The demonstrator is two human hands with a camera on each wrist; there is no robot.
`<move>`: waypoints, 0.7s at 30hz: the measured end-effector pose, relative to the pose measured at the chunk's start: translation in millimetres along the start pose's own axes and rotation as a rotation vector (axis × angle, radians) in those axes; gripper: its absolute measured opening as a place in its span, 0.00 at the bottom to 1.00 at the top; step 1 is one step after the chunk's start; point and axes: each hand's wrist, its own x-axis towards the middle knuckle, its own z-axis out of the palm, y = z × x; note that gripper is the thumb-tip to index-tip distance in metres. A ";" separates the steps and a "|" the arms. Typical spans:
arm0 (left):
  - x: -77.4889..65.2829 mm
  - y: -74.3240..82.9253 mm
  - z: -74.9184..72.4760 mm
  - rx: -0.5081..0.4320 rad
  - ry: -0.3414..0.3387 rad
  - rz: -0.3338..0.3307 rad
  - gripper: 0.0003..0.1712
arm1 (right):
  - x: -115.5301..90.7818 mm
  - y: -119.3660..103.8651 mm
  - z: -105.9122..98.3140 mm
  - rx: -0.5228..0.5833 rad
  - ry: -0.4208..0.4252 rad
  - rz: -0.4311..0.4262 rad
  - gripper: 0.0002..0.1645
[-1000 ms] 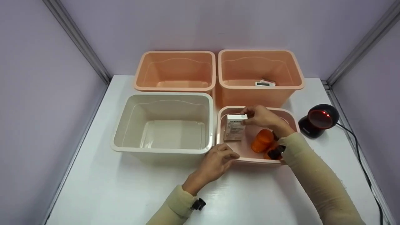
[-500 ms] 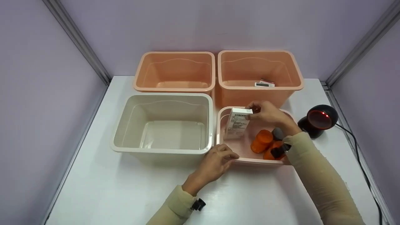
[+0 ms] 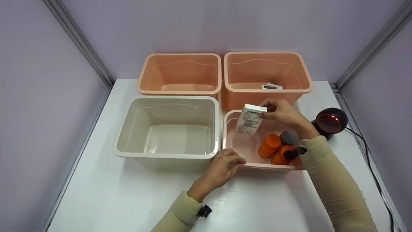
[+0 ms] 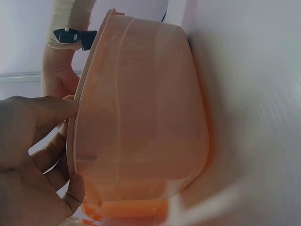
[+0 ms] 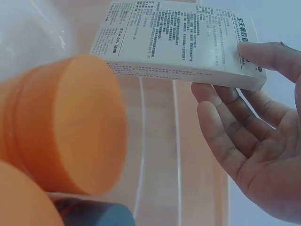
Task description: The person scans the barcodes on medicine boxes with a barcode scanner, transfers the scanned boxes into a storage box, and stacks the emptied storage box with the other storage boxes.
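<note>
A white medicine box with dark printed text tilts above the floor of the front right pink bin. My right hand pinches its upper end between thumb and fingers; the right wrist view shows the printed face of the box close up. My left hand grips the near rim of that same bin at its left corner, thumb and fingertips on the edge in the left wrist view. Inside the bin, right of the box, stand orange bottles and a grey-topped one.
Left of the pink bin stands a cream bin. Behind are two peach bins, the left one and the right one, which holds small boxes. A black scanner with red lights and a cable stands at right.
My right hand has lifted the medicine box up and to the right, off the bin's left side, uncovering more of the bottles. My left hand has stayed on the rim.
</note>
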 end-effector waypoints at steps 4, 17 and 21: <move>-0.6 -0.2 -0.1 0.012 -0.006 -0.004 0.11 | -3.7 -2.9 -5.0 0.010 0.016 0.012 0.19; -1.2 0.3 -0.8 0.032 -0.017 -0.011 0.11 | -19.1 -6.6 -27.4 0.059 0.082 -0.004 0.20; -1.0 0.3 -0.7 0.024 -0.014 -0.009 0.10 | -23.0 -6.0 -33.0 0.118 0.116 0.013 0.19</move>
